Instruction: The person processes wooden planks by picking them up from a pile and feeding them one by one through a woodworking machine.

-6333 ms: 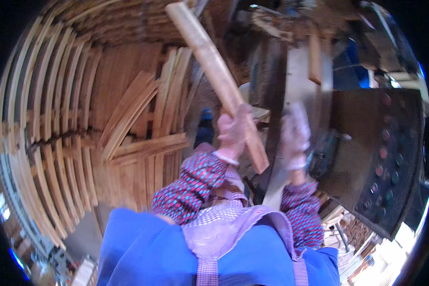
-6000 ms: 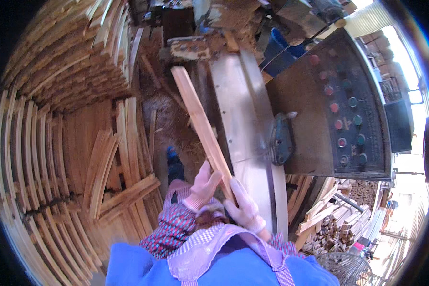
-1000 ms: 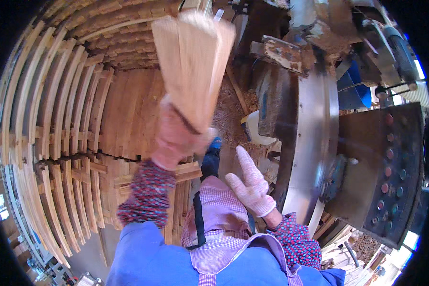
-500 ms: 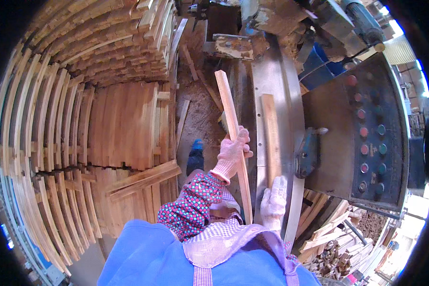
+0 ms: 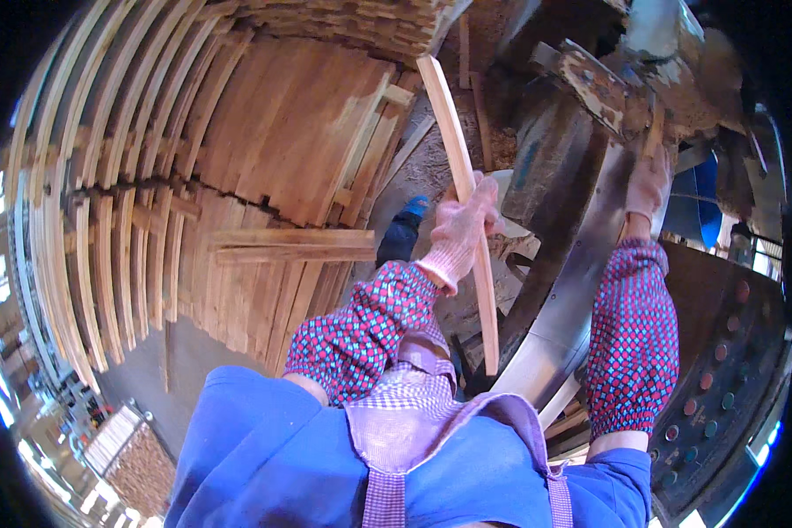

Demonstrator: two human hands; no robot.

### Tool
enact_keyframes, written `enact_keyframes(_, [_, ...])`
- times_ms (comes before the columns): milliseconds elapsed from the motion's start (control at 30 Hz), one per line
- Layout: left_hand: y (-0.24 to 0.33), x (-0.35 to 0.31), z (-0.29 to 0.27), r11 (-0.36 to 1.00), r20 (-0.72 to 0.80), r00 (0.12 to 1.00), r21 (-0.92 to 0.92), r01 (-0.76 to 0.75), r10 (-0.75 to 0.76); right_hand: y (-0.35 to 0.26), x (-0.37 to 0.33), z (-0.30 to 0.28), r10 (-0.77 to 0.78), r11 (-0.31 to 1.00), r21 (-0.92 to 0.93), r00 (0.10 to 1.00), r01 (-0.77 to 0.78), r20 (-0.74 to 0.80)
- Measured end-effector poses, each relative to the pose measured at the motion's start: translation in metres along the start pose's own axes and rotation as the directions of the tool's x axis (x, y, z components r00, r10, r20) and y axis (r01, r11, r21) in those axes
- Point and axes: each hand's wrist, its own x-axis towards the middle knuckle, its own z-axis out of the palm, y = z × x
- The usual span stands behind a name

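My left hand [image 5: 463, 224], in a pale pink work glove, is closed around a long square wooden strip [image 5: 446, 114]. The strip slants across in front of me, its far end raised toward the stacked wood. My right arm stretches far forward over the metal bed [image 5: 561, 299] of a woodworking machine. At its far end my gloved right hand [image 5: 648, 189] is closed on the near end of a second wooden strip [image 5: 655, 130], which points into the machine head [image 5: 594, 92]. The fingertips of that hand are partly hidden.
Tall stacks of wooden strips [image 5: 106, 264] fill the left side, beside a flat-topped pile [image 5: 282, 114]. Two loose strips [image 5: 295, 245] lie across the nearer pile. A control panel [image 5: 722, 370] with coloured buttons stands at right. A blue bin [image 5: 697, 198] sits behind it.
My right hand has moved far forward along the bed with the second strip, which now reaches the machine head. My left hand still holds its strip. The whole view has turned to the right.
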Motion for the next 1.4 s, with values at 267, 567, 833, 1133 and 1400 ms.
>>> enact_keyframes(267, [0.009, -0.009, -0.006, 0.989, 0.112, 0.984, -0.047, -0.137, 0.141, -0.231, -0.226, -0.151, -0.091, 0.774, 0.417, 0.567, -0.477, 0.818])
enact_keyframes(567, [-0.009, 0.065, -0.23, 0.457, -0.405, 0.772, 0.874, 0.169, 0.489, -0.25, -0.36, -0.253, 0.699, 0.619, 0.185, 0.643, -0.763, 0.313])
enact_keyframes(833, [-0.008, 0.158, -0.523, -0.607, -0.535, 0.844, 0.665, 0.436, 0.019, -0.132, -0.261, -0.166, 0.138, 0.9, -0.436, 0.935, 0.019, 0.326])
enact_keyframes(1133, [0.0, 0.036, -0.396, 0.975, -0.62, 0.776, 0.219, 0.027, 0.118, -0.016, -0.014, -0.018, 0.099, 0.965, -0.26, 0.965, -0.033, 0.242])
enact_keyframes(1400, [-0.003, -0.082, -0.219, 0.998, -0.326, 0.945, -0.055, -0.01, -0.008, -0.211, -0.145, -0.078, -0.287, 0.61, 0.605, 0.57, -0.511, 0.77])
